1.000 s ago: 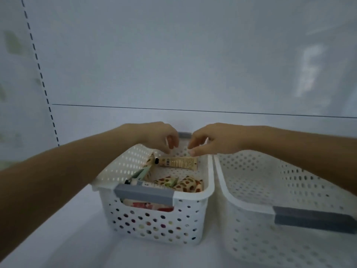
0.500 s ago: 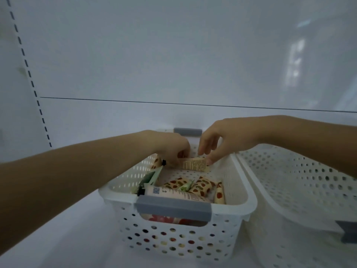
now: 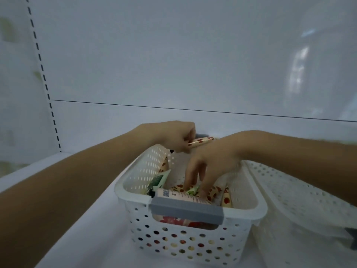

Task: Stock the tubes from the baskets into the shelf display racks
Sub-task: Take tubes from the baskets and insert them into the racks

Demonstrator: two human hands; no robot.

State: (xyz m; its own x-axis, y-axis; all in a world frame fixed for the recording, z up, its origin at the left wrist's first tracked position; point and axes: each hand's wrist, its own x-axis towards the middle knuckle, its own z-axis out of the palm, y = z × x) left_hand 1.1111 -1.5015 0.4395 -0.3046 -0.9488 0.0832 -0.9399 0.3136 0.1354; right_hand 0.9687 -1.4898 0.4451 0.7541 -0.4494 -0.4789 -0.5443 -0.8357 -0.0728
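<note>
Left hand (image 3: 173, 137) grips spotted tube (image 3: 200, 141) over basket (image 3: 133, 196) far rim. Right hand (image 3: 214, 163), fingers straight, touches loose tubes (image 3: 181, 196) inside, its wrist hiding the spotted tube's end. Second basket (image 3: 301, 200) abuts on right.

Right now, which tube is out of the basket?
The red-spotted tube gripped by the left hand above the far rim; the rest lie inside the basket.

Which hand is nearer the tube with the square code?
Right. The right hand reaches just behind the coded tube; the left hand holds a spotted tube at the far rim of the basket.
</note>
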